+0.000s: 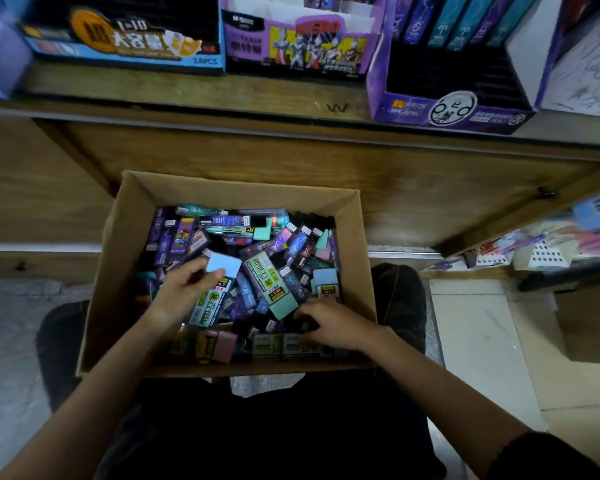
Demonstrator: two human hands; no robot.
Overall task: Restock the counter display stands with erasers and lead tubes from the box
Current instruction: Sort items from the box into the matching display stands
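Note:
A cardboard box (125, 244) sits on my lap, filled with several erasers and lead tubes in purple, teal, blue and pink. My left hand (184, 289) holds a light blue eraser (224, 265) between thumb and fingers above the pile. My right hand (329, 323) reaches into the box's near right part, its fingers curled round small dark items that I cannot make out. On the counter above stand the display stands: a blue one (125, 39), a purple hero-print one (298, 46) and a purple one (458, 105) with lead tubes at its back.
The wooden counter front (326, 161) rises just behind the box. A shelf with loose stationery (534, 247) opens at the right. Another carton (589, 323) stands on the tiled floor at the right. My dark-clothed knees flank the box.

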